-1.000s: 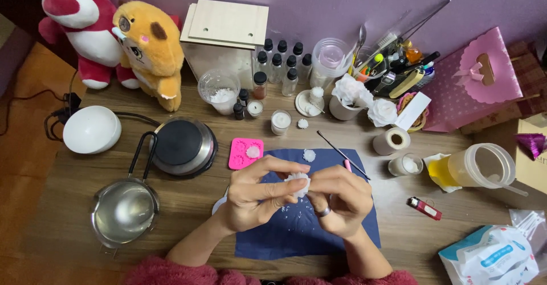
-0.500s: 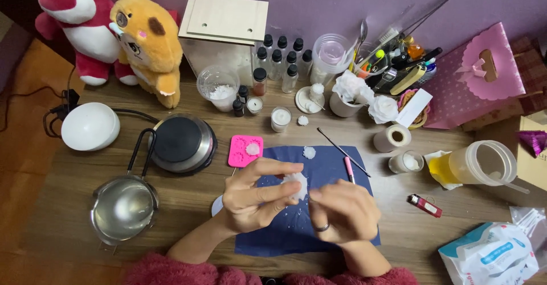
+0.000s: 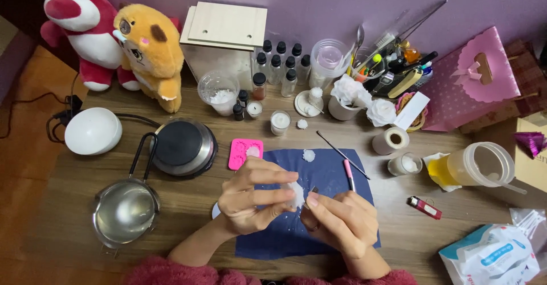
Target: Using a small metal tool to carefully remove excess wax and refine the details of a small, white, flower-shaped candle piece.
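- Head view: a brown wooden worktop [image 3: 68, 205] is set against a purple wall, and a dark blue mat [image 3: 330, 176] is laid at its near middle.
- A small white, rough-surfaced piece [image 3: 296, 194] is held above the mat, between the two hands.
- The left hand [image 3: 250, 196] is closed on the white piece, which is pinched between thumb and fingers [image 3: 273, 178].
- The right hand [image 3: 342, 222] is clenched around a thin metal tool [image 3: 312, 191], whose tip is placed against the white piece.
- A pink mould [image 3: 245, 153] is located just beyond the left hand, at the mat's far left corner.
- A second small white lump [image 3: 308, 155] and a pink-handled tool [image 3: 348, 171] are laid on the mat.
- An empty steel saucepan [image 3: 125, 212] is positioned left of the hands, with a round hotplate [image 3: 182, 147] behind it and a white dome-shaped object [image 3: 93, 131] further left.
- Two plush toys [image 3: 119, 45], a wooden box [image 3: 225, 40], dark-capped bottles [image 3: 279, 62] and a cup of tools [image 3: 387, 68] are ranged along the wall.
- A red lighter [image 3: 424, 207] lies right of the mat.
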